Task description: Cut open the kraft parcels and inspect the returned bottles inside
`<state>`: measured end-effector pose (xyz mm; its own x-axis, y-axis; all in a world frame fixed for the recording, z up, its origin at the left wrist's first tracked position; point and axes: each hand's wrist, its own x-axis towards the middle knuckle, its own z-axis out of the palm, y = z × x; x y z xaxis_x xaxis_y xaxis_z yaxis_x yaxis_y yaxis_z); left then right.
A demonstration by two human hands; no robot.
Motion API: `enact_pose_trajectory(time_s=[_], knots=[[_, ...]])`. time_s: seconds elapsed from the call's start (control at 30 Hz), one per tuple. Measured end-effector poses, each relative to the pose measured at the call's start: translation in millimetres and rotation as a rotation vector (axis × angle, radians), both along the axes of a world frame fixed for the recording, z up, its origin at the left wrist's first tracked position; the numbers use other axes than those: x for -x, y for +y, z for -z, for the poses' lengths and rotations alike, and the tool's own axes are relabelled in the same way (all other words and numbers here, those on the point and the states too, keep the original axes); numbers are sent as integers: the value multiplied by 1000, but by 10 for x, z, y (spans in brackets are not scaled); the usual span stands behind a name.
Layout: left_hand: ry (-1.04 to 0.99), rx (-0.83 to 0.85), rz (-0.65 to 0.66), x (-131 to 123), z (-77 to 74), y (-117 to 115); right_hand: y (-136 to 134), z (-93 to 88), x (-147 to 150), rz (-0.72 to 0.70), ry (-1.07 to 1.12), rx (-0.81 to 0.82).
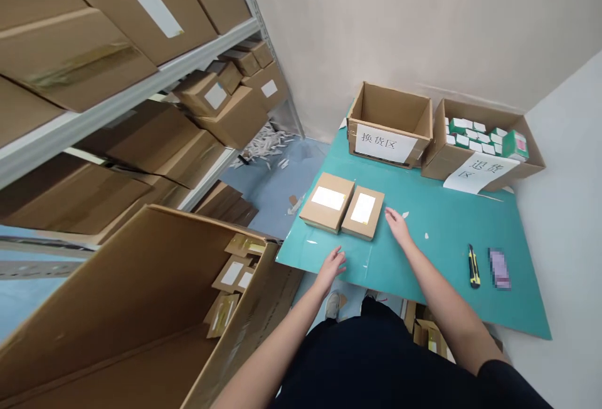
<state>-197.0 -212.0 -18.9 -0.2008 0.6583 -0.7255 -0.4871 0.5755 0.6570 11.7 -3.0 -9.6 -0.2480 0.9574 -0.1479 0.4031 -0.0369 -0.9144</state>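
Head view: the larger flat brown cardboard box [328, 201] sat just beside the smaller flat brown cardboard box [363, 212] on the teal counter [423, 255], white labels up. Left hand [330, 268] and right hand [396, 224] were empty, fingers loosely open, near them. IMO opposite sides, fingers off the labels, looked like the steadiest hold.

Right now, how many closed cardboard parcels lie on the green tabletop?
2: the larger parcel, beyond the left hand, and the smaller parcel to its right, near the right hand. More could be hidden behind the open boxes.
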Motion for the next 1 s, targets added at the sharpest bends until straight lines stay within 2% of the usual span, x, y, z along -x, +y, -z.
enact_pose_trajectory(time_s=[0.1,0.17,0.23,0.33,0.43,0.57,0.7,0.8,0.87,0.93,1.0], knots=[[-55,35,-84,-203,115,274,670,101,233,-81,-44,-6],[-80,60,-137,-332,187,451,990,199,363,-135,-88,0],[-96,74,-184,-442,252,605,1176,307,447,-187,-143,16],[-106,50,-233,-557,341,760,1209,444,453,-233,-224,34],[-92,4,-251,-618,425,789,1027,520,272,-223,-284,26],[-29,-102,-187,-691,524,665,581,593,-273,-135,-317,12],[70,-187,-26,-838,613,520,-113,747,-1008,104,-232,1],[155,-248,130,-951,669,468,-714,868,-1504,277,-155,72],[177,-244,234,-986,683,487,-1024,914,-1749,374,-126,139],[198,-184,310,-983,665,572,-1173,921,-1911,422,-71,216],[229,-81,329,-966,607,729,-1136,890,-1985,434,-6,285]])
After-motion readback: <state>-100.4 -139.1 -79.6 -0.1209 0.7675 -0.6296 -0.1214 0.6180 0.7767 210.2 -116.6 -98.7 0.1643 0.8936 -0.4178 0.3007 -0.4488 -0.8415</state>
